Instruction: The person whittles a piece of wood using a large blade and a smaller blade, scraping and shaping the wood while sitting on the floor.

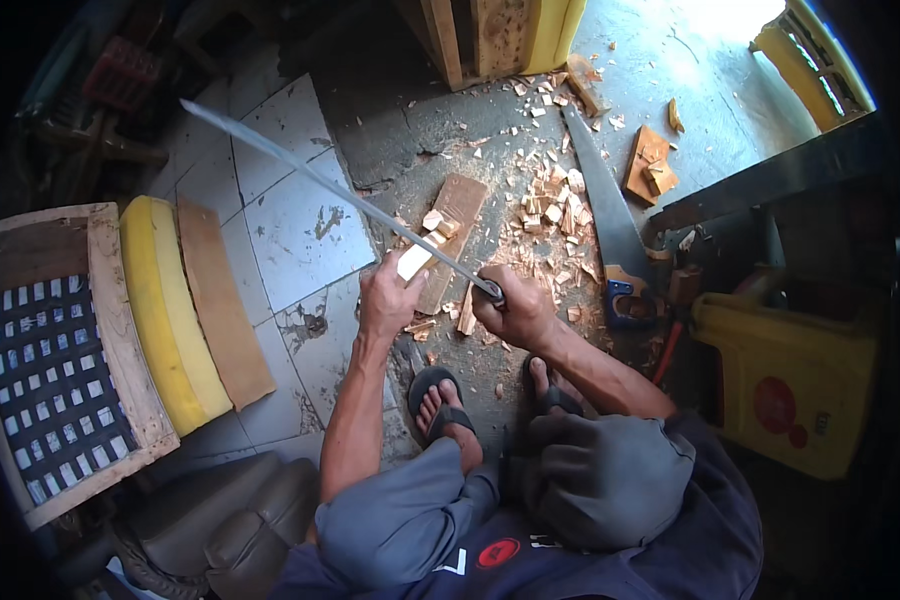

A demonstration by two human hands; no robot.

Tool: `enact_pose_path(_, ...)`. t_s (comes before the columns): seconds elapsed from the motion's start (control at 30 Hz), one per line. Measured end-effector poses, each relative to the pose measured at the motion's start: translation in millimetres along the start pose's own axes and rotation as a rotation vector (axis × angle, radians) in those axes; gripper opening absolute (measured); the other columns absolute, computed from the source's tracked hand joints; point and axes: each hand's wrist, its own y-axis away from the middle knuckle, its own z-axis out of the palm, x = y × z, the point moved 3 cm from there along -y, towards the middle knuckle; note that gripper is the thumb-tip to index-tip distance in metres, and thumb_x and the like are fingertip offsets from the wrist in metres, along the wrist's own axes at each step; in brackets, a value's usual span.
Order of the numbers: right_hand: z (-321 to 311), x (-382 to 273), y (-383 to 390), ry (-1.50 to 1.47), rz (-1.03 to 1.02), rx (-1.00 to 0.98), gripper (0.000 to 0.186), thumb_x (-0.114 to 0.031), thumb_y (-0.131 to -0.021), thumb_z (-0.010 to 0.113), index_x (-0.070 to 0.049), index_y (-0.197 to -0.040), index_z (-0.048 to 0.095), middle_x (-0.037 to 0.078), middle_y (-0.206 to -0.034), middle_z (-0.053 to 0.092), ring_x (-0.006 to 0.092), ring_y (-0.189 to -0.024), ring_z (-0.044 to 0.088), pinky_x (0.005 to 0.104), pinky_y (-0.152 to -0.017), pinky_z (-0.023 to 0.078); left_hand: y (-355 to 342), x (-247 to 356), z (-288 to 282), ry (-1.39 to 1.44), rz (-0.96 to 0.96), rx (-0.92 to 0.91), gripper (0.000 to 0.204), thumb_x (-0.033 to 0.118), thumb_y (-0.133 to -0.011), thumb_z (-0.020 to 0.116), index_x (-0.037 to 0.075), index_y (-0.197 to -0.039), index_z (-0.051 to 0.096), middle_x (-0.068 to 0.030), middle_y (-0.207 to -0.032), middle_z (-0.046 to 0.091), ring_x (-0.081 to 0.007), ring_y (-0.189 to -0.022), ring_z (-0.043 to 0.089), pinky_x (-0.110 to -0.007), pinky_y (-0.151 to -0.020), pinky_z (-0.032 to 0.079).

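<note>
Daylight glare washes out the floor at upper right, while the fisheye-bent edges sink into black.

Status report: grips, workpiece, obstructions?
Right grip closed around long blade's handle. Left grip holding pale wood block. Wood chips scattered beside brown plank.

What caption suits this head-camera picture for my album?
Left fingers hold a pale wooden block, right fingers grip a long blade, wood chips scattered nearby.

Handsaw right of board, wood chips between.
</note>
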Motion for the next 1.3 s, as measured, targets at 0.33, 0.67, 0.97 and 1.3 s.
enact_pose_path(0.33, 22, 41, -18, 0.047, 0.490, -0.403, 0.037, -0.030, -0.096, 0.056, 0.006, -0.097, 0.065, 0.023, -0.067, 0.066, 0.0334, -0.059, 0.067, 0.0483, -0.061, 0.055, 4, 5, -14, 0.012, -0.031, 0.011, 0.038, 0.016, -0.088, 0.079, 0.000, -0.121, 0.067, -0.0197, -0.100, 0.077, -0.0260, -0.092, 0.076, -0.037, -0.080, 0.058)
enact_pose_path(0.67, 37, 65, -15, 0.182, 0.330, -0.288, 0.034, -0.029, -0.096, 0.060, 0.005, -0.093, 0.061, 0.025, -0.061, 0.063, 0.0373, -0.053, 0.065, 0.0516, -0.055, 0.053, -6, 12, -24, 0.034, -0.107, -0.002, 0.039, 0.020, -0.089, 0.079, 0.000, -0.121, 0.068, -0.0180, -0.101, 0.078, -0.0218, -0.091, 0.076, -0.035, -0.080, 0.058)
enact_pose_path(0.97, 8, -25, -15, -0.033, 0.016, -0.143, 0.029, -0.026, -0.093, 0.062, 0.003, -0.093, 0.060, 0.020, -0.062, 0.065, 0.0383, -0.053, 0.067, 0.0468, -0.051, 0.054, -4, -25, -10, 0.018, -0.002, 0.041, 0.037, 0.021, -0.088, 0.079, 0.004, -0.119, 0.069, -0.0172, -0.084, 0.074, -0.0277, -0.076, 0.073, -0.040, -0.071, 0.056)
enact_pose_path(1.3, 37, 69, -26, -0.184, 0.505, -0.374, 0.033, -0.028, -0.096, 0.056, 0.003, -0.091, 0.065, 0.013, -0.060, 0.059, 0.0215, -0.054, 0.059, 0.0442, -0.052, 0.051, -4, -11, -17, 0.027, -0.083, 0.013, 0.039, 0.019, -0.088, 0.080, 0.005, -0.123, 0.069, -0.0167, -0.100, 0.078, -0.0240, -0.091, 0.076, -0.037, -0.081, 0.058)
